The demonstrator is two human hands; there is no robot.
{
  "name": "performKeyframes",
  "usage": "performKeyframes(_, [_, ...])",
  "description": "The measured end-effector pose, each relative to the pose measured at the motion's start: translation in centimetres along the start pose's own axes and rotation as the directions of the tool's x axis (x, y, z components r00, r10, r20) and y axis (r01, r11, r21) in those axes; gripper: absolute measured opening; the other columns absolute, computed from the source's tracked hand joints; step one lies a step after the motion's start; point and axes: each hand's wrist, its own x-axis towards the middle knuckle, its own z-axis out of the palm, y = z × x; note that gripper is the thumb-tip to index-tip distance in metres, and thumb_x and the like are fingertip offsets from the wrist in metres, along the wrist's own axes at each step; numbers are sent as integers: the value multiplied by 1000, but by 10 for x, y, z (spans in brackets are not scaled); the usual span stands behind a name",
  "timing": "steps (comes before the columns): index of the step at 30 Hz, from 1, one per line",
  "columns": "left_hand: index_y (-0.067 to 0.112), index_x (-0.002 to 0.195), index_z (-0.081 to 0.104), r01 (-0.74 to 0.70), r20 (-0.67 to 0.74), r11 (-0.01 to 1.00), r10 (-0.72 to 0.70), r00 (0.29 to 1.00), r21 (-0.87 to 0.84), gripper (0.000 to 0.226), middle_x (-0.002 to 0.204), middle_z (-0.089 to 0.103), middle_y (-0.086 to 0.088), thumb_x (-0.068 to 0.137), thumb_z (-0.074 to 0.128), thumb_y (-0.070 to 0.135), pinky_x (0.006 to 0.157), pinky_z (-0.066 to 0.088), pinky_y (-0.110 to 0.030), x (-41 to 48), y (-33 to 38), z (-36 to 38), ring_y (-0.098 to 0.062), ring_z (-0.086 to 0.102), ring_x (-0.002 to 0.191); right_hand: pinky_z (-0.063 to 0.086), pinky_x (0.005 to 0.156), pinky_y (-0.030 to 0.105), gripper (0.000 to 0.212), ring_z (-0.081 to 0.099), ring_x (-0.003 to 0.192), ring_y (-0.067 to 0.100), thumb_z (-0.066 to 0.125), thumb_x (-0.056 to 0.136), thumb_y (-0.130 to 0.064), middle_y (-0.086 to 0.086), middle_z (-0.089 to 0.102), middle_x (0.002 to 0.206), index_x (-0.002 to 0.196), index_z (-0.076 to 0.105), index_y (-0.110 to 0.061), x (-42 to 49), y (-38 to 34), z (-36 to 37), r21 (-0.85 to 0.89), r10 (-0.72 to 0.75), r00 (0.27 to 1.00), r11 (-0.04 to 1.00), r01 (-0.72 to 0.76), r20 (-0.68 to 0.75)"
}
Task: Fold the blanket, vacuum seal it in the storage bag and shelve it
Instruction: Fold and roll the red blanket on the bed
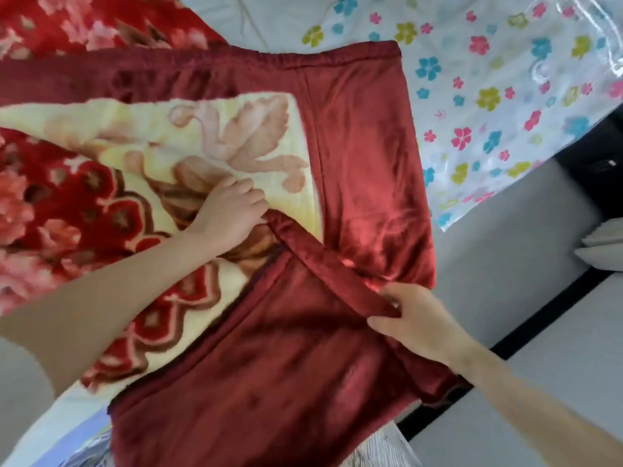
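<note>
head view: the blanket point(354, 170) lies spread over a bed point(276, 18), filling most of the frame. its plain maroon side faces up across the middle and right, while a flap with the red and cream flower pattern is turned over on the left. the maroon satin border runs along the far edge, and another stretch of it crosses diagonally between the two hands.

the left hand point(232, 210) sits at the inner corner of the patterned flap, fingers curled at the spot where the border begins; it looks to be gripping the fabric there, though the fingertips are hidden. the right hand point(414, 321) pinches the lower end of that diagonal border strip between thumb and fingers, near the blanket's right edge. both grips are closed on the blanket.

the storage bag point(499, 102), clear plastic printed with coloured flowers, lies flat on the bed just beyond the blanket's far right corner, with nothing in it. a second glossy plastic edge shows at the lower left, too unclear to name.

as a judgement, the task is early: the fold is only begun, one flap over and the rest loose. bagging, sealing with the vacuum and shelving are all left. no vacuum or shelf is in view.
</note>
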Motion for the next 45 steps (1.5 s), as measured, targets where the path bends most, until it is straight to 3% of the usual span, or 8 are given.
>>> performKeyframes(6, [9, 78, 70, -10, -119, 997, 1, 993, -81, 27, 93, 70, -5, 64, 81, 29, 84, 39, -35, 58, -10, -16, -30, 60, 77, 43, 74, 30, 17, 61, 88, 21, 70, 79, -29, 0, 67, 91, 92, 68, -19, 16, 2, -66, -286, -23, 968, 957, -52, -251])
performKeyframes(11, [11, 87, 68, 101, 185, 995, -99, 978, 0, 45, 92, 65, -7, 63, 80, 47, 84, 42, -37, 34, 17, 26, -28, 58, 90, 46, 85, 33, 30, 56, 112, 24, 51, 90, -39, 0, 61, 119, 112, 64, -24, 79, 50, 13, -516, 148, 989, 848, -119, 14])
performKeyframes(16, [5, 97, 68, 299, -61, 942, -311, 948, -156, 43, 93, 60, -14, 72, 74, 39, 71, 51, -40, -8, 14, 37, -32, 57, 84, 44, 82, 39, 47, 53, 107, 35, 59, 86, -47, 10, 60, 117, 121, 59, -15, 103, 44, 1, -275, -6, 846, 947, -166, -534])
performKeyframes(23, [6, 125, 56, 744, 323, 623, -671, 668, -243, 73, 115, 63, -13, 90, 30, 65, 83, 49, -39, -33, -16, 54, -31, 59, 106, 30, 105, 48, 84, 40, 128, 35, 47, 77, -71, 12, 44, 142, 140, 42, -16, 193, -90, -6, -515, -464, 812, 822, 244, -354])
performKeyframes(28, [17, 146, 29, 800, 451, 245, -719, 530, -548, 52, 133, 55, -8, 97, 44, 22, 97, 40, -35, -28, -27, 60, -27, 53, 120, 29, 105, 50, 87, 36, 129, 34, 45, 76, -76, 10, 39, 143, 142, 35, -21, 226, -152, 33, -646, -290, 951, 747, 158, -103])
performKeyframes(35, [27, 149, 16, 684, 240, 581, -658, 714, -442, 63, 69, 53, 1, 96, 49, 29, 49, 37, -23, -22, -49, 68, -15, 53, 58, 43, 74, 34, 30, 62, 99, 31, 51, 91, -32, 11, 64, 109, 110, 56, -9, 242, -171, -25, -623, -450, 801, 772, 128, -394])
performKeyframes(40, [30, 149, 20, 681, 216, 707, -647, 732, -190, 59, 102, 55, -14, 97, 44, 16, 64, 44, -36, -5, -81, 81, -29, 55, 85, 37, 92, 42, 31, 50, 115, 38, 52, 91, -20, 17, 54, 124, 120, 53, -9, 290, -172, -96, -574, -264, 781, 806, -144, -567])
performKeyframes(45, [23, 144, 30, 311, 320, 931, -359, 877, 192, 55, 138, 33, -14, 92, 39, 8, 96, 35, -39, 21, -110, 81, -32, 33, 123, 43, 71, 44, 27, 56, 92, 42, 60, 74, 1, 24, 59, 98, 101, 61, -1, 282, -176, -64, -744, -606, 613, 667, 44, -507])
